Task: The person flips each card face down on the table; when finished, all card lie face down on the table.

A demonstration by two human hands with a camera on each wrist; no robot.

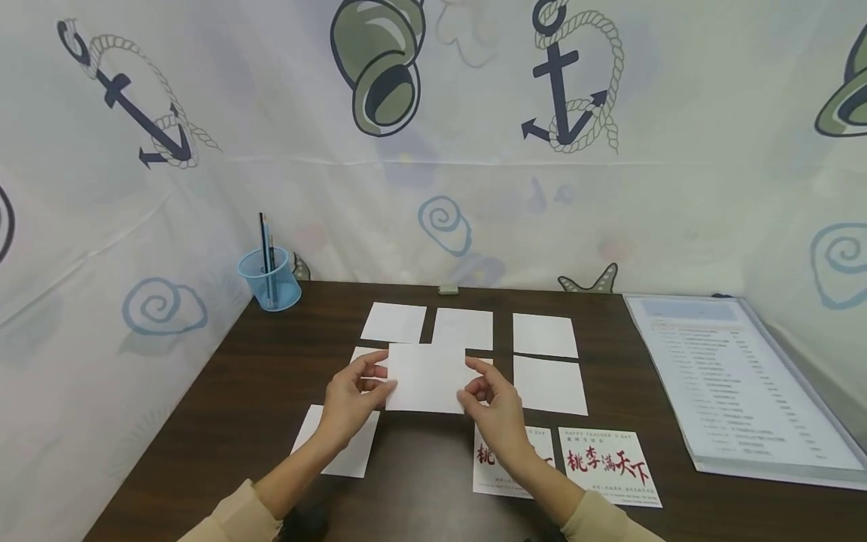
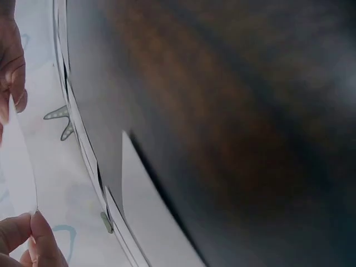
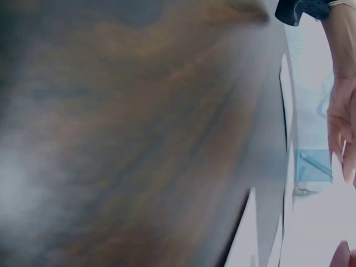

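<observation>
A blank white card (image 1: 426, 378) is held up above the table between two hands. My left hand (image 1: 348, 403) pinches its left edge between thumb and fingers. On the opposite edge my right hand (image 1: 500, 414) pinches it the same way. The left wrist view catches the card (image 2: 18, 172) nearly edge-on, the left fingers (image 2: 41, 239) at its lower end. Blank cards lie behind it, two of them partly covered by the hands and held card. A card with red characters (image 1: 504, 478) lies partly under the right forearm; a matching card (image 1: 609, 467) lies to its right.
Three blank cards, including the middle one (image 1: 463, 328), form the back row. Another blank card (image 1: 550, 384) is at right, and one (image 1: 352, 452) lies beneath the left forearm. A blue pen cup (image 1: 271, 282) stands back left; a printed sheet on a board (image 1: 745, 384) lies right.
</observation>
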